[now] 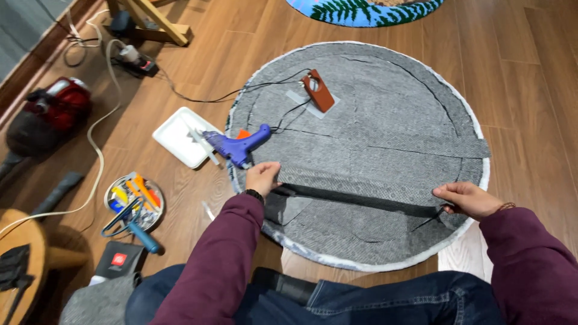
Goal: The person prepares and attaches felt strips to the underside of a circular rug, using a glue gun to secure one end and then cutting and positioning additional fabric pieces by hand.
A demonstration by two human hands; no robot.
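A round rug [385,90] lies face down on the wooden floor, its grey backing cloth up and a white fringe around the rim. My left hand [262,178] pinches the left end of a grey fabric strip [361,180] that spans the rug. My right hand [466,198] pinches the strip's right end near the rug's edge. The strip is lifted slightly, with a dark gap under its near edge. A blue glue gun [236,144] rests at the rug's left edge, just beyond my left hand.
A white tray [180,135] lies left of the gun. A brown iron-like tool [319,90] with a black cord stands on the rug. A tin of small tools and scissors [133,201], a red vacuum cleaner [51,114], a wooden stool [24,253] and another colourful rug [361,9] surround me.
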